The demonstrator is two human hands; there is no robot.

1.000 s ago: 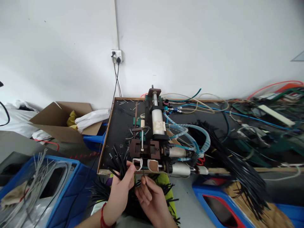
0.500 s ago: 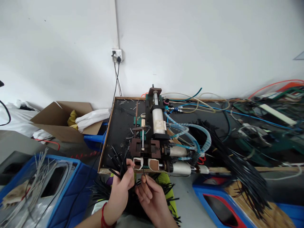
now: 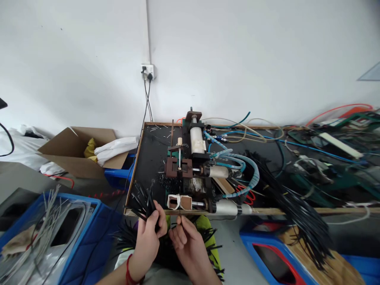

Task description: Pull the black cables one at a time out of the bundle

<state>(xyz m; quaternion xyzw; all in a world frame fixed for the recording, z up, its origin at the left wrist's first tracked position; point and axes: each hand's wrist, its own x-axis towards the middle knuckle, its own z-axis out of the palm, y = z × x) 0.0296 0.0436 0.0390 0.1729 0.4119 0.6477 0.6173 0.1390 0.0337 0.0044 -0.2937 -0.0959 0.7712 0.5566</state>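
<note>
A bunch of black cables (image 3: 143, 199) sticks up from my left hand (image 3: 151, 229), whose fingers are wrapped round it. My right hand (image 3: 185, 235) pinches a single thin black cable (image 3: 179, 214) at the front of a pneumatic machine (image 3: 197, 138). That cable runs up between two padded jaws (image 3: 179, 202), which are pressed together around it. Behind them a dark brown block (image 3: 179, 168) holds a slim upright rod. More black cables (image 3: 127, 237) lie below my hands, across my lap, partly hidden.
Blue hoses (image 3: 237, 158) loop to the machine's right. A long bundle of black cables (image 3: 293, 213) hangs over the bench edge there. A blue crate (image 3: 89, 237) stands at left, with an open cardboard box (image 3: 77, 170) behind. Another blue bin (image 3: 258, 257) is at lower right.
The padded jaws have come together on the cable. The brown block has slid back, away from them, and its halves have closed. Both hands stay nearly in place.
</note>
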